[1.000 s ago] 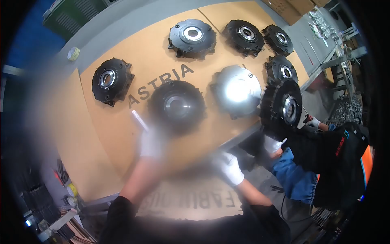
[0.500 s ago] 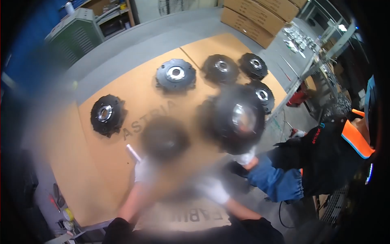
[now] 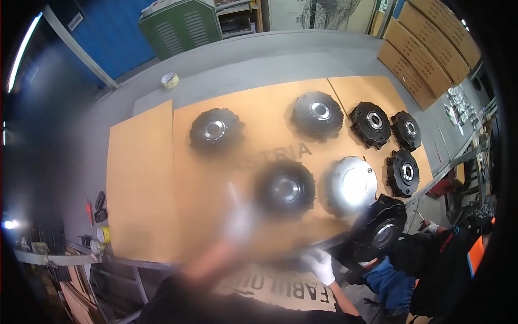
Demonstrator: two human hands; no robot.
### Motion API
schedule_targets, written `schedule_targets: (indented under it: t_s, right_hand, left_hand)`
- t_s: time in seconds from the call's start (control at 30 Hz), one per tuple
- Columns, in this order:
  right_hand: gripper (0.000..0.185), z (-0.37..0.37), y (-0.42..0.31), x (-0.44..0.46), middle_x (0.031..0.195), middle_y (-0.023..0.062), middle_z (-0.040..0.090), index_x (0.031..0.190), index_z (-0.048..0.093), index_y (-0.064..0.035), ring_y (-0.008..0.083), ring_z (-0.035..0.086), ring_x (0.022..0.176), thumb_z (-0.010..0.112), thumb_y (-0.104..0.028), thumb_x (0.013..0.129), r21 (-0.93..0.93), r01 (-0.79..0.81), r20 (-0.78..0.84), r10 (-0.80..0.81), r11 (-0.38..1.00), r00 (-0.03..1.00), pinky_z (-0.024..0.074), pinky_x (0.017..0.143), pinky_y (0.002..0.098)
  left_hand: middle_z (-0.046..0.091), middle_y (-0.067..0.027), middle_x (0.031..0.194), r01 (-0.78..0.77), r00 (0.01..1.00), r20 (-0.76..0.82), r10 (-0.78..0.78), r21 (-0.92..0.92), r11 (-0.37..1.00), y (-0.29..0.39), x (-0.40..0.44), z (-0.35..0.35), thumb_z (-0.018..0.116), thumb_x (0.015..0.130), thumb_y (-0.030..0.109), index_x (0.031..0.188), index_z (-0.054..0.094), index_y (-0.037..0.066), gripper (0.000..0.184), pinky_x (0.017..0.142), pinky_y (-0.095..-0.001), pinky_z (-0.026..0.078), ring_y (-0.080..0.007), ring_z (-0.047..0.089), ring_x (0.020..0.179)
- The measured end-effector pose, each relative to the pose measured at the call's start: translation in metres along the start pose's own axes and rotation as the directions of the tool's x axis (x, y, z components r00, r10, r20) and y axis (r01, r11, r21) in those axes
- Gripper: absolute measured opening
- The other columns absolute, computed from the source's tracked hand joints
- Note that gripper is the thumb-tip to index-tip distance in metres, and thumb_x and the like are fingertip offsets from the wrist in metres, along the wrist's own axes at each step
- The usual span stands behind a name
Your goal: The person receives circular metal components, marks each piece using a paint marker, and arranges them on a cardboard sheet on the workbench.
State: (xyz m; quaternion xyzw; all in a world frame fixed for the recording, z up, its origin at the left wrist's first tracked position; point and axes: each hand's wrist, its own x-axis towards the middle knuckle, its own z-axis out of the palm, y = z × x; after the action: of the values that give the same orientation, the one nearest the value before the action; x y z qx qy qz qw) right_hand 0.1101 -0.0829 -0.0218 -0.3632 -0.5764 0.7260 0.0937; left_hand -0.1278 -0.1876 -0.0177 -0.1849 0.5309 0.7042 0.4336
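Note:
Blurred, my left hand in a white glove is over the cardboard, closed around a slim white stick that points away from me. Just right of it lies a round black disc part with a metal centre ring. My right hand, also gloved, is at the table's near edge with its fingers apart and nothing visible in them. Beyond it lies a disc part with a shiny, glaring face. Several other black disc parts rest on the cardboard sheet, partly around the printed letters.
At the right, a co-worker's blue sleeve is beside a tilted black disc at the table edge. Cartons stand at the back right, a green machine at the back. A tape roll sits on the grey tabletop.
The camera view has swung, so the table appears shifted right. The co-worker's disc, blurred over the table half a second ago, is now lower at its edge. My left hand still has the stick.

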Motion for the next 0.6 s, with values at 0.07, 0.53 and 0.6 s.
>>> schedule_targets:
  t_s: [0.07,0.53,0.6]
  right_hand:
    - [0.011,-0.001,0.002,0.001,0.075,0.003,0.06,0.085,0.06,0.0011,0.0077,0.054,0.065,0.06,-0.001,0.074,-0.017,0.006,0.0,-0.006,1.0,1.0,0.0448,0.058,0.0221]
    - [0.03,0.018,-0.044,0.01,0.092,0.0069,0.059,0.107,0.053,-0.0008,0.0157,0.054,0.086,0.057,-0.009,0.079,-0.213,-0.13,0.028,0.139,0.968,0.99,0.0435,0.075,0.0277]
    - [0.044,0.021,-0.045,0.027,0.09,0.0076,0.058,0.12,0.043,-0.0016,0.0145,0.055,0.084,0.056,-0.009,0.078,0.11,-0.091,0.067,0.083,0.99,0.994,0.0434,0.075,0.0265]
  left_hand:
    - [0.056,-0.0176,0.09,-0.021,1.0,0.012,0.021,-0.009,1.0,0.005,-0.007,0.003,0.047,0.086,0.018,0.097,0.046,0.005,0.018,0.058,-0.0344,0.048,-0.0284,0.06,0.08]
    - [0.059,-0.0137,0.091,-0.528,0.822,-0.136,0.553,0.182,0.83,0.06,-0.013,-0.023,0.049,0.084,0.016,0.104,0.048,0.003,0.024,0.053,-0.0265,0.048,-0.0184,0.06,0.069]
    - [0.059,-0.0131,0.088,-0.506,0.838,-0.106,0.535,0.215,0.835,0.047,-0.001,-0.03,0.049,0.084,0.014,0.103,0.049,0.003,0.022,0.048,-0.024,0.044,-0.0156,0.056,0.061]
